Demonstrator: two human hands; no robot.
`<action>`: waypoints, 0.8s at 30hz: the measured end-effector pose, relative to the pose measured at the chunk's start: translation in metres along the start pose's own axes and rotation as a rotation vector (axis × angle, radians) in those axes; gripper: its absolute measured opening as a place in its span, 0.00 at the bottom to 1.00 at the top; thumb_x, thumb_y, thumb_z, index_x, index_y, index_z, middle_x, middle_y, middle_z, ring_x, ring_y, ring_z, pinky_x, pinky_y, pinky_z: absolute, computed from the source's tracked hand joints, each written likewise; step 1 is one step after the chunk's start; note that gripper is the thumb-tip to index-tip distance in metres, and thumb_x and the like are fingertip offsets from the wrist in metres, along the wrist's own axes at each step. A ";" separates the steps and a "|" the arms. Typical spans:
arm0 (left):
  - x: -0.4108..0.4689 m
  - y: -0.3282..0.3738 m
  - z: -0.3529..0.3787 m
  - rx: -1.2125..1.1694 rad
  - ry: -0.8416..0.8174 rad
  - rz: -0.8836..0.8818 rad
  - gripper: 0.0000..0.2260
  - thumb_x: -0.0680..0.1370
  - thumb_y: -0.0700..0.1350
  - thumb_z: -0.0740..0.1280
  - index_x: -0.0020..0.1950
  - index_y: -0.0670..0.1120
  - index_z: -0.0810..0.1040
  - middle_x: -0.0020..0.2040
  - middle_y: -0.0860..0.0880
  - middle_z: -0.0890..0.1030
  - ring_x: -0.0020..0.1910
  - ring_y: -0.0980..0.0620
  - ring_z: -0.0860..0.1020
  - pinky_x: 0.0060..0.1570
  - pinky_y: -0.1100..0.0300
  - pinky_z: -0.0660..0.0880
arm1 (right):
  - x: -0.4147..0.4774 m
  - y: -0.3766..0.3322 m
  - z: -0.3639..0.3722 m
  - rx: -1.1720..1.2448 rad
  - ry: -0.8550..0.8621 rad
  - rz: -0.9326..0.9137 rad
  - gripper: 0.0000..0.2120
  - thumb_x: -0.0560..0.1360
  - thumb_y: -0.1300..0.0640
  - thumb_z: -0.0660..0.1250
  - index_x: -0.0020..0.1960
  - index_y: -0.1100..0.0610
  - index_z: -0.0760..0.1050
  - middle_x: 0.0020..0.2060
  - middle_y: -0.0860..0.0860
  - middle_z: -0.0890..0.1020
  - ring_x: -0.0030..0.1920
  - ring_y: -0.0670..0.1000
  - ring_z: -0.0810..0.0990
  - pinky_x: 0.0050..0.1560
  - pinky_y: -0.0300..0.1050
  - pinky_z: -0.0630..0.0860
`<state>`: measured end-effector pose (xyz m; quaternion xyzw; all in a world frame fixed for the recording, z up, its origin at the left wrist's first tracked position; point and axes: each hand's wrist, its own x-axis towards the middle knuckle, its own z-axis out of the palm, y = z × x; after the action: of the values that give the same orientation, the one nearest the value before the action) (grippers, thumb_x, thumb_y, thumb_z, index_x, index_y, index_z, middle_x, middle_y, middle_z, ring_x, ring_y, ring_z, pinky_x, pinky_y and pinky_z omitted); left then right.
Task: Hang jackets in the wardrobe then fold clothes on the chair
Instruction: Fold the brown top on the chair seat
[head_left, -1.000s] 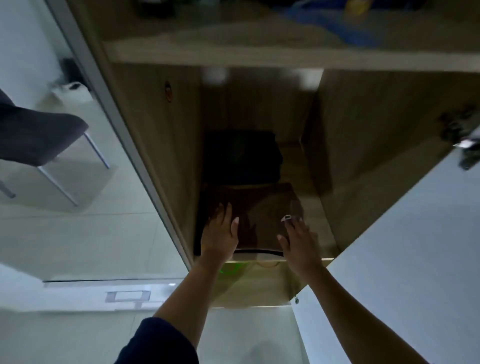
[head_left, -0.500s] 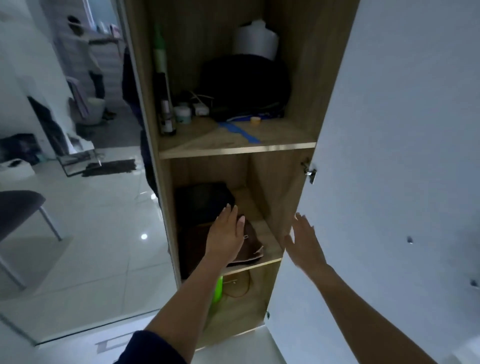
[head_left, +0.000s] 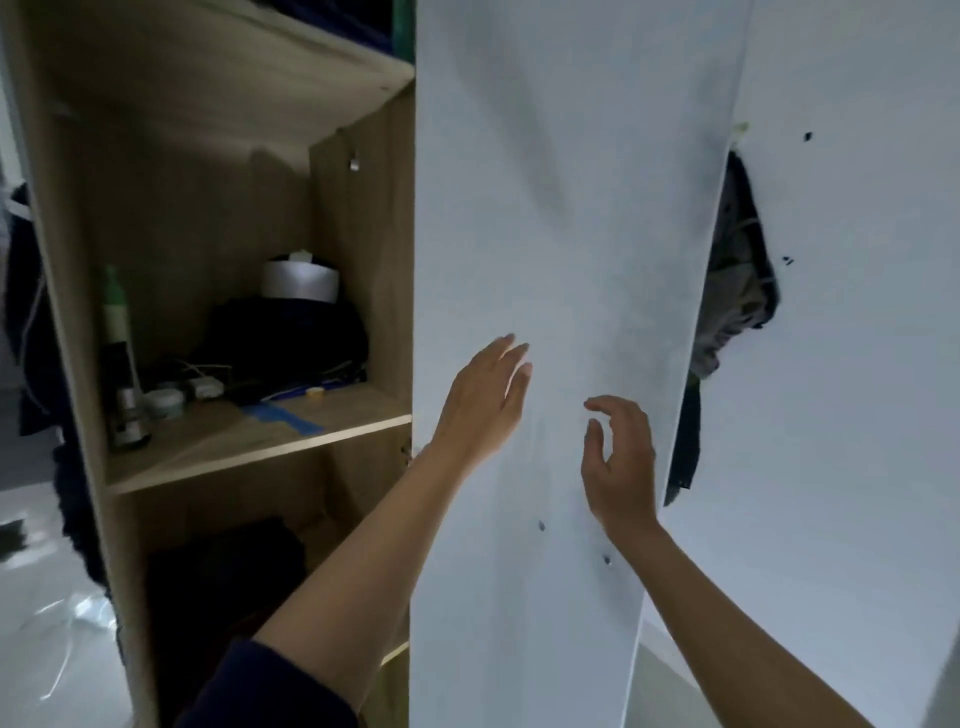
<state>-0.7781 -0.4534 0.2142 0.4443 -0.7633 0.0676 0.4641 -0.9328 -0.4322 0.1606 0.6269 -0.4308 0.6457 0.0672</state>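
A wooden wardrobe (head_left: 363, 218) stands open on the left, its white door (head_left: 545, 208) swung across the middle of the view. My left hand (head_left: 485, 402) lies flat against the door's face with fingers spread. My right hand (head_left: 618, 462) hovers close to the door beside it, fingers loosely curled and holding nothing. Dark folded clothes (head_left: 223, 571) lie in the lower compartment, partly hidden by my left arm. Dark garments (head_left: 737, 270) hang in the gap between the door and a second white door (head_left: 857, 364) on the right.
The middle shelf (head_left: 249, 441) holds a green-topped bottle (head_left: 117, 332), small jars, blue tape, a dark bundle (head_left: 285, 332) and a white roll (head_left: 298, 280). At the far left a mirror (head_left: 31, 312) shows a glossy tiled floor.
My view rose from the lower shelf to the door. Both hands left the folded brown garment; the left now presses the white door, which has swung further across the opening.
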 end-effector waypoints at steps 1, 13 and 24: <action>0.016 0.016 0.002 0.004 0.053 0.079 0.18 0.83 0.50 0.53 0.70 0.46 0.70 0.73 0.49 0.66 0.73 0.52 0.62 0.71 0.57 0.59 | 0.011 0.002 -0.011 0.010 0.078 -0.032 0.10 0.76 0.62 0.57 0.54 0.59 0.74 0.50 0.46 0.75 0.53 0.47 0.73 0.56 0.31 0.66; 0.117 0.131 0.076 0.589 -0.065 0.798 0.14 0.75 0.42 0.57 0.48 0.42 0.82 0.48 0.47 0.83 0.57 0.47 0.78 0.73 0.52 0.54 | 0.068 0.074 -0.055 0.365 -0.202 0.799 0.12 0.78 0.54 0.56 0.38 0.54 0.72 0.34 0.51 0.73 0.33 0.47 0.71 0.37 0.42 0.68; 0.093 0.122 0.071 0.881 -0.132 0.777 0.16 0.78 0.47 0.57 0.49 0.45 0.84 0.51 0.50 0.83 0.63 0.51 0.73 0.74 0.57 0.52 | 0.039 0.068 -0.034 0.441 -0.184 0.935 0.26 0.81 0.42 0.49 0.56 0.59 0.77 0.39 0.48 0.79 0.40 0.45 0.77 0.38 0.38 0.69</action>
<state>-0.9302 -0.4745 0.2834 0.2863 -0.7972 0.5157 0.1286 -1.0085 -0.4703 0.1679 0.4210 -0.5225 0.6242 -0.4001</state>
